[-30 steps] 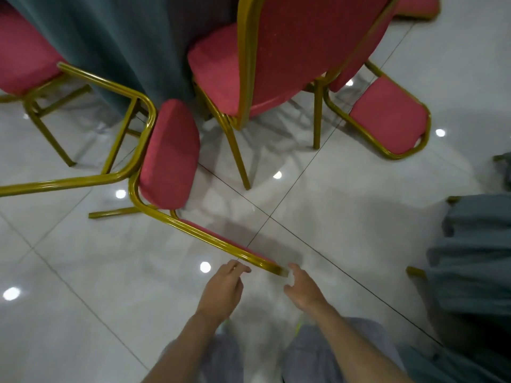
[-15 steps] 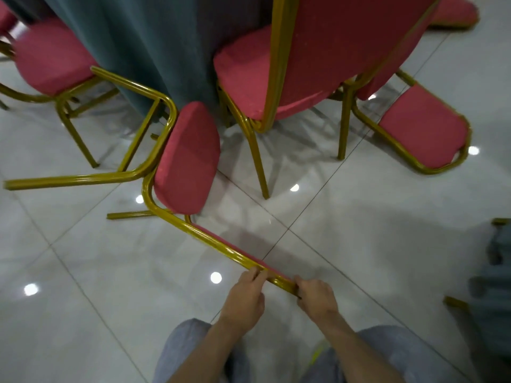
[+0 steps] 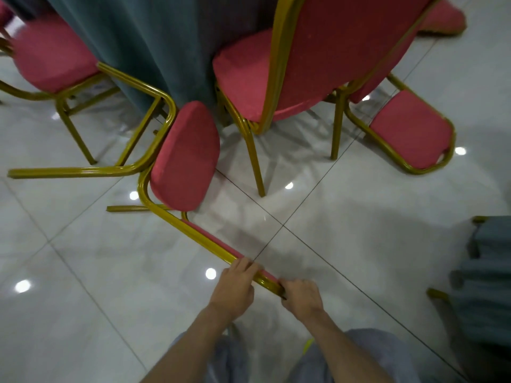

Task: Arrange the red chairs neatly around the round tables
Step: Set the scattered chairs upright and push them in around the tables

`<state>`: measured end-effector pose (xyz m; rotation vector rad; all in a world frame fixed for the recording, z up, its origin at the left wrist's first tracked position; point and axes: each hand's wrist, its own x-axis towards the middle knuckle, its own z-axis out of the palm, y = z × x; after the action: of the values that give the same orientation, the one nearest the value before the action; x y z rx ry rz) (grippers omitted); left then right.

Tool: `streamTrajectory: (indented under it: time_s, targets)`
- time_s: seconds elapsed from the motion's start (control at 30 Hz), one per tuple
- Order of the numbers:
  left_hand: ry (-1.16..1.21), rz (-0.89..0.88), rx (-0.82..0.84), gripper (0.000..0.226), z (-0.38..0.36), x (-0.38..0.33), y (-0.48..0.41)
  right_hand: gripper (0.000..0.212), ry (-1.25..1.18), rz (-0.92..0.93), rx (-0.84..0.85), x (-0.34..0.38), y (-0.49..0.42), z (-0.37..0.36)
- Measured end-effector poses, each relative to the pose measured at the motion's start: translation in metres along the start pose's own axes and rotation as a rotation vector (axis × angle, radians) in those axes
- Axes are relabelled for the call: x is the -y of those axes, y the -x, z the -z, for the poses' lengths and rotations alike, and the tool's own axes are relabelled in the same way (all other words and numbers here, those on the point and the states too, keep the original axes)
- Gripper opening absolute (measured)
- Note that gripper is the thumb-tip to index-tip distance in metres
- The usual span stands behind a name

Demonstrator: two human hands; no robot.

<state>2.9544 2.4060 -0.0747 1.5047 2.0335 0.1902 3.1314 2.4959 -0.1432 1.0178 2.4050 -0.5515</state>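
Observation:
A red chair with a gold metal frame lies tipped over on the floor, its seat (image 3: 184, 158) on edge and its legs pointing left. Its backrest runs toward me close to the tiles. My left hand (image 3: 235, 290) and my right hand (image 3: 300, 295) both grip the gold top rail of that backrest (image 3: 206, 241), side by side. An upright red chair (image 3: 312, 59) stands at the round table, which is draped in a grey-green cloth (image 3: 154, 37). Another upright red chair (image 3: 52, 56) stands at the left of the table.
A second fallen red chair (image 3: 412, 134) lies behind the upright one at the right. Another red seat (image 3: 442, 19) shows at the top right. Grey-green cloth (image 3: 489, 272) over a gold frame fills the right edge. The floor is glossy white tile. My legs are at the bottom.
Both hands reached forward from open and closed on the fallen chair's top rail. My view has shifted slightly, with the chairs sliding right and down in the frame.

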Motion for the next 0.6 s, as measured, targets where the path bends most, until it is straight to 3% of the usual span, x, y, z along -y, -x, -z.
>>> streamTrajectory:
  time_s: [0.33,0.6]
  targets:
    - [-0.07,-0.02,0.105,0.052,0.1,-0.027,0.044,0.036,0.063,0.058,0.045,0.039,0.073,0.128]
    - [-0.077,0.037,0.078,0.041,0.203,-0.052,0.098,0.035,0.084,0.173,-0.062,0.074,0.153,0.234]
